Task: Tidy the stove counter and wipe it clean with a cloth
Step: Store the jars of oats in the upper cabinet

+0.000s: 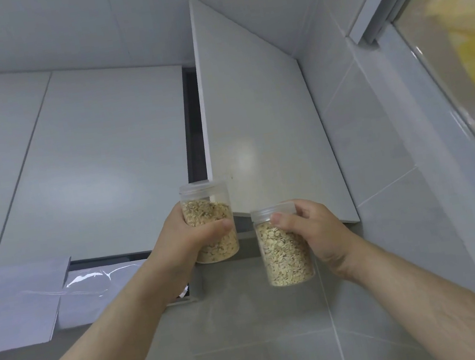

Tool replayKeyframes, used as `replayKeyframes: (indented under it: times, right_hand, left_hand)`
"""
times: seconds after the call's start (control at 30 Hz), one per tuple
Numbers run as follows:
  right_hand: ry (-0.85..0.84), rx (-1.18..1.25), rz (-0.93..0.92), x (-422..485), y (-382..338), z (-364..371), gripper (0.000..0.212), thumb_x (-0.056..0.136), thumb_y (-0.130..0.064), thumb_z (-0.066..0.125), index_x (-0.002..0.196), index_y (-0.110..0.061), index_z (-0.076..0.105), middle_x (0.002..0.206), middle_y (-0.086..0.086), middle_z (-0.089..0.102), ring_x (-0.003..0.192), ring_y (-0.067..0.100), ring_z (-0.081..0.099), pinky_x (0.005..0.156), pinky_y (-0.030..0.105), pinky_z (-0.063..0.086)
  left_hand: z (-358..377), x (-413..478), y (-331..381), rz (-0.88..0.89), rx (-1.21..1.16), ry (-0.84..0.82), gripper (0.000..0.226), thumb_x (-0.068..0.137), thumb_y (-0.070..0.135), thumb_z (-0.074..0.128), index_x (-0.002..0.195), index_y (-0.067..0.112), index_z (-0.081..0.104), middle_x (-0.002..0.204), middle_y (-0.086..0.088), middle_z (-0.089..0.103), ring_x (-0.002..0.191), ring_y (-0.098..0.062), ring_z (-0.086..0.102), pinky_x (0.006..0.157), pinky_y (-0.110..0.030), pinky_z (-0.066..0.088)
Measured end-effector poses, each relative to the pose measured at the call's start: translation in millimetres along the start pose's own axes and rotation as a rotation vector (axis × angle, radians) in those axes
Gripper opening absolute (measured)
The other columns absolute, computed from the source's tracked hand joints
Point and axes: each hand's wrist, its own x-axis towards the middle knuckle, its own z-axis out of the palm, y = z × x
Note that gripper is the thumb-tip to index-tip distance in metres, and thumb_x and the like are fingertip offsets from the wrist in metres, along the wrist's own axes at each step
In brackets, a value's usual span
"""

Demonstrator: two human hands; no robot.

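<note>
Below the open cabinet door (251, 116), head view: left grip (187, 243) wraps an upright oat jar (208, 215) under the dark gap (191, 118) left of the door; right grip (314, 230) clasps a second jar (287, 261), lower, under the door's edge.

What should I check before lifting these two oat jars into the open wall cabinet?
1. Cabinet door swung open: ok.
2. Left hand wrapped round left jar: ok.
3. Right hand grips right jar near its top only: ok, but the less secure hold.
4. Left lid and right lid on: ok.
5. Free shelf space in cabinet interior: cannot tell, only a dark gap shows.
</note>
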Motion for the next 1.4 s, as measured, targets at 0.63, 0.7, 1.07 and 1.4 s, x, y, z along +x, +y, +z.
replayKeyframes:
  times: [0.63, 0.7, 1.07, 1.4]
  right_hand:
    - [0.031, 0.061, 0.011, -54, -91, -80, 0.040, 0.072, -0.033, 0.067, 0.103, -0.007, 0.064, 0.084, 0.005, 0.073, 0.076, 0.017, 0.070, 0.062, 0.028, 0.055]
    - [0.041, 0.059, 0.011, -60, -98, -88, 0.049, 0.069, -0.037, 0.071, 0.106, -0.005, 0.063, 0.085, 0.008, 0.072, 0.077, 0.020, 0.070, 0.064, 0.030, 0.056]
    - [0.117, 0.104, 0.034, -92, -120, -136, 0.069, 0.065, -0.045, 0.072, 0.113, 0.002, 0.060, 0.091, 0.020, 0.068, 0.079, 0.031, 0.067, 0.070, 0.041, 0.055]
    - [0.230, 0.069, 0.018, -107, -126, -156, 0.068, 0.056, -0.047, 0.074, 0.109, -0.007, 0.061, 0.082, 0.007, 0.070, 0.073, 0.022, 0.069, 0.064, 0.036, 0.055]
  left_hand:
    - [103, -15, 79, -0.022, -0.118, -0.166, 0.060, 0.054, 0.025, 0.079, 0.110, 0.011, 0.061, 0.092, -0.010, 0.071, 0.087, -0.027, 0.069, 0.071, -0.039, 0.055]
    - [117, -16, 85, -0.019, -0.131, -0.187, 0.058, 0.055, 0.024, 0.079, 0.110, 0.012, 0.062, 0.096, -0.014, 0.070, 0.090, -0.029, 0.069, 0.074, -0.042, 0.056]
    - [186, -10, 101, -0.106, -0.163, -0.289, 0.067, 0.064, 0.019, 0.076, 0.125, 0.005, 0.053, 0.118, -0.025, 0.063, 0.108, -0.039, 0.063, 0.091, -0.056, 0.052]
    - [189, -20, 90, -0.168, -0.098, -0.140, 0.053, 0.069, 0.027, 0.072, 0.116, 0.010, 0.058, 0.108, -0.013, 0.071, 0.101, -0.030, 0.068, 0.090, -0.047, 0.055]
